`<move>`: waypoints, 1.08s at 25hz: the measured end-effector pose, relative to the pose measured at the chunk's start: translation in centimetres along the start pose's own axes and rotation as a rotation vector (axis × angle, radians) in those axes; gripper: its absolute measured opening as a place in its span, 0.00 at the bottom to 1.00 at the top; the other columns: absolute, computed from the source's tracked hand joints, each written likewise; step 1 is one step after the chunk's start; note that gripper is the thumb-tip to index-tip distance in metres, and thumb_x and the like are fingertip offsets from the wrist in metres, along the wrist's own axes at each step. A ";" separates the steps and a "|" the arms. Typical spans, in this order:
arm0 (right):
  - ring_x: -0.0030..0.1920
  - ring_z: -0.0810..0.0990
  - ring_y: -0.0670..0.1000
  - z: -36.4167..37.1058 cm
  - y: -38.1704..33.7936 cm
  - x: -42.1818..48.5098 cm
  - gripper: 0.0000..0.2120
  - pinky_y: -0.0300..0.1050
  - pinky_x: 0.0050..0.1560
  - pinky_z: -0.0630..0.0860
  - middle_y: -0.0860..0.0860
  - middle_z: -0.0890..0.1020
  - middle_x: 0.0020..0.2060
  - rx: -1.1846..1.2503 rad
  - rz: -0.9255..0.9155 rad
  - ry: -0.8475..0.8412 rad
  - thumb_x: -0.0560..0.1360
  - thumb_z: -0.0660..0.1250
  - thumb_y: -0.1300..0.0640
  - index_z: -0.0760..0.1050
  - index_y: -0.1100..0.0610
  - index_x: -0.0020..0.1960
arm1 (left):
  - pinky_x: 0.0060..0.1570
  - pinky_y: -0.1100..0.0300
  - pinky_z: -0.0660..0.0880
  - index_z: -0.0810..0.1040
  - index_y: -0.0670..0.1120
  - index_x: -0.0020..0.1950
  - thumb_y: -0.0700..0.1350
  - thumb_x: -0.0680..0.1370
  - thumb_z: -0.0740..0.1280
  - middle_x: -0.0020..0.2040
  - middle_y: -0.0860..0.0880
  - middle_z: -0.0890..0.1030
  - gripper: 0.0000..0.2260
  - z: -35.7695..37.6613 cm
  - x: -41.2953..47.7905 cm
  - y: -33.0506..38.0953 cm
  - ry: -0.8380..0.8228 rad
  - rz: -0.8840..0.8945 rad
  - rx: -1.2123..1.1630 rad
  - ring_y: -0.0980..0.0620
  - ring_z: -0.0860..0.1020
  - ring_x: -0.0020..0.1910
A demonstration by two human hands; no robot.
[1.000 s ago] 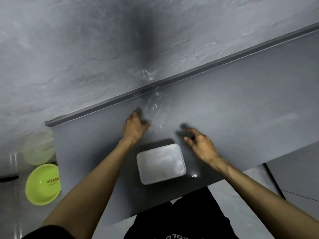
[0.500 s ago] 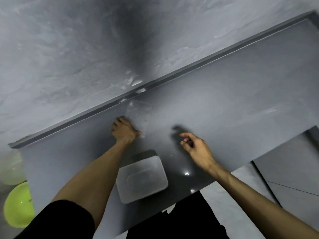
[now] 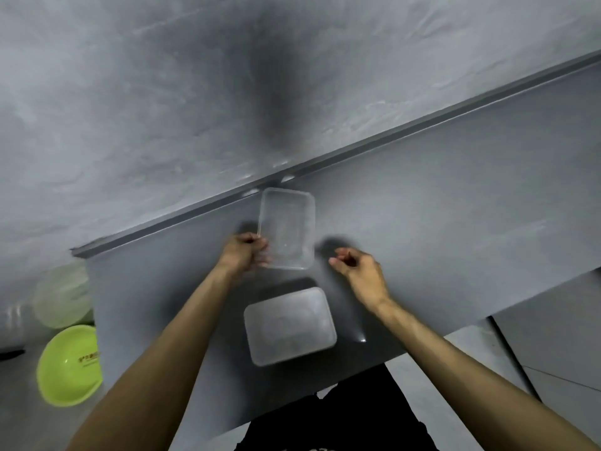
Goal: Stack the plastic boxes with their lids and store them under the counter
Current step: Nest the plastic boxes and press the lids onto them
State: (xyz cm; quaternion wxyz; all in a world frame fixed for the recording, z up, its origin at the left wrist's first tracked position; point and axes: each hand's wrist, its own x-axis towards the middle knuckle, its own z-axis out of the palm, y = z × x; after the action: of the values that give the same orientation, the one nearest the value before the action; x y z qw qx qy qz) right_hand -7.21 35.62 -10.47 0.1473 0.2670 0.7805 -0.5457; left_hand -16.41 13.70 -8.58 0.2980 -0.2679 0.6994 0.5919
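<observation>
While the left hand (image 3: 245, 252) grips a clear box (image 3: 287, 227) by its near-left corner, the right hand (image 3: 361, 275) hangs empty, fingers loosely curled.
Nearer on the counter (image 3: 455, 222), a lidded box (image 3: 289, 325) sits between both arms; green bowls (image 3: 70, 364) lie far left.

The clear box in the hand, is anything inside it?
Nothing shows inside the clear box; the grey counter is visible straight through it. The left hand covers its near corner, so that bit cannot be checked.
</observation>
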 end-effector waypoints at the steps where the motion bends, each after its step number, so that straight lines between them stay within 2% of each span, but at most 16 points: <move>1: 0.47 0.81 0.46 1.0 -1.0 -0.1 0.17 0.36 0.52 0.74 0.51 0.83 0.48 0.196 0.075 -0.021 0.74 0.71 0.57 0.78 0.61 0.61 | 0.24 0.63 0.77 0.74 0.44 0.41 0.37 0.79 0.64 0.29 0.49 0.80 0.08 -0.7 -1.2 -0.2 -0.025 0.005 -0.013 0.57 0.78 0.20; 4: 0.35 0.83 0.44 3.7 -3.4 -1.0 0.14 0.34 0.39 0.80 0.52 0.84 0.38 0.718 0.198 -0.104 0.74 0.70 0.65 0.77 0.66 0.59 | 0.28 0.63 0.80 0.76 0.45 0.41 0.39 0.79 0.65 0.35 0.47 0.81 0.07 -2.3 -3.9 -1.4 -0.118 0.015 -0.050 0.56 0.80 0.24; 6: 0.35 0.83 0.49 4.6 -4.3 -1.7 0.12 0.40 0.42 0.81 0.54 0.84 0.39 0.804 0.178 -0.107 0.73 0.69 0.68 0.79 0.66 0.56 | 0.28 0.64 0.79 0.76 0.45 0.42 0.40 0.79 0.65 0.35 0.48 0.82 0.06 -2.5 -5.0 -2.3 -0.135 0.013 -0.056 0.55 0.81 0.27; 7: 0.36 0.82 0.50 5.0 -4.6 -2.2 0.10 0.41 0.42 0.81 0.55 0.84 0.40 0.773 0.137 -0.098 0.73 0.68 0.68 0.80 0.65 0.54 | 0.28 0.65 0.78 0.77 0.45 0.43 0.41 0.79 0.65 0.35 0.49 0.81 0.05 -2.8 -5.4 -2.8 -0.101 0.029 -0.031 0.55 0.80 0.29; 9: 0.34 0.80 0.46 5.4 -4.8 -3.3 0.07 0.36 0.38 0.79 0.50 0.84 0.36 0.613 -0.009 -0.067 0.74 0.68 0.68 0.81 0.60 0.47 | 0.26 0.68 0.74 0.77 0.45 0.46 0.45 0.79 0.66 0.34 0.49 0.77 0.05 -3.6 -6.0 -3.8 0.034 0.088 0.049 0.54 0.75 0.30; 11: 0.34 0.79 0.40 5.2 -4.7 -4.2 0.08 0.31 0.39 0.76 0.45 0.83 0.34 0.401 -0.206 -0.041 0.74 0.68 0.66 0.82 0.55 0.45 | 0.25 0.67 0.74 0.76 0.44 0.46 0.50 0.79 0.65 0.33 0.49 0.75 0.10 -4.5 -6.6 -4.4 0.098 0.103 -0.014 0.54 0.73 0.28; 13: 0.37 0.78 0.39 4.9 -4.3 -4.8 0.07 0.28 0.42 0.73 0.46 0.82 0.38 0.133 -0.408 0.008 0.75 0.68 0.63 0.82 0.52 0.45 | 0.28 0.62 0.79 0.77 0.43 0.46 0.55 0.79 0.63 0.33 0.47 0.80 0.15 -5.2 -7.6 -4.3 0.003 0.053 -0.174 0.51 0.80 0.29; 15: 0.41 0.78 0.41 4.9 -4.0 -5.4 0.05 0.27 0.44 0.71 0.48 0.80 0.41 -0.131 -0.599 0.027 0.76 0.68 0.60 0.81 0.54 0.48 | 0.30 0.60 0.80 0.78 0.42 0.48 0.59 0.78 0.61 0.36 0.45 0.84 0.20 -5.4 -8.3 -4.1 -0.128 0.007 -0.253 0.49 0.84 0.32; 17: 0.44 0.78 0.45 5.2 -3.7 -5.9 0.05 0.30 0.47 0.72 0.50 0.79 0.43 -0.295 -0.752 0.014 0.77 0.67 0.61 0.81 0.58 0.50 | 0.31 0.59 0.80 0.78 0.41 0.50 0.60 0.78 0.61 0.37 0.44 0.85 0.22 -5.6 -8.6 -3.9 -0.204 -0.037 -0.327 0.48 0.84 0.34; 20: 0.46 0.78 0.48 5.2 -3.6 -6.8 0.08 0.38 0.50 0.76 0.52 0.79 0.45 -0.349 -0.918 0.019 0.78 0.65 0.60 0.81 0.60 0.53 | 0.32 0.59 0.81 0.79 0.40 0.50 0.56 0.77 0.63 0.38 0.43 0.85 0.19 -6.4 -8.8 -3.7 -0.228 -0.078 -0.475 0.48 0.85 0.35; 23: 0.47 0.78 0.51 4.7 -3.3 -7.4 0.11 0.42 0.50 0.75 0.53 0.80 0.46 -0.496 -1.066 0.011 0.78 0.64 0.55 0.82 0.59 0.54 | 0.31 0.61 0.81 0.80 0.40 0.49 0.43 0.78 0.65 0.36 0.44 0.86 0.08 -7.4 -9.1 -4.0 -0.203 -0.007 -0.456 0.50 0.85 0.33; 25: 0.48 0.79 0.52 4.3 -2.7 -7.5 0.13 0.45 0.49 0.76 0.52 0.81 0.47 -0.596 -1.069 -0.012 0.76 0.67 0.50 0.83 0.57 0.53 | 0.32 0.61 0.81 0.79 0.37 0.52 0.35 0.77 0.65 0.35 0.44 0.85 0.06 -7.3 -9.2 -4.7 -0.170 0.038 -0.359 0.51 0.84 0.33; 27: 0.51 0.78 0.51 3.7 -1.8 -7.5 0.17 0.45 0.52 0.76 0.50 0.81 0.49 -0.619 -0.942 -0.017 0.73 0.69 0.43 0.84 0.56 0.50 | 0.32 0.61 0.81 0.78 0.38 0.54 0.34 0.77 0.65 0.37 0.44 0.84 0.07 -7.0 -9.4 -5.6 -0.149 0.054 -0.253 0.51 0.84 0.32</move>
State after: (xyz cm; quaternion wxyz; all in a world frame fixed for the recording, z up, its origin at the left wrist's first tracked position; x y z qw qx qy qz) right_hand -2.37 29.72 -6.47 -0.0344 -0.1703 0.9379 -0.3002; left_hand -6.64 6.10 -4.52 0.2969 -0.2398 0.6019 0.7014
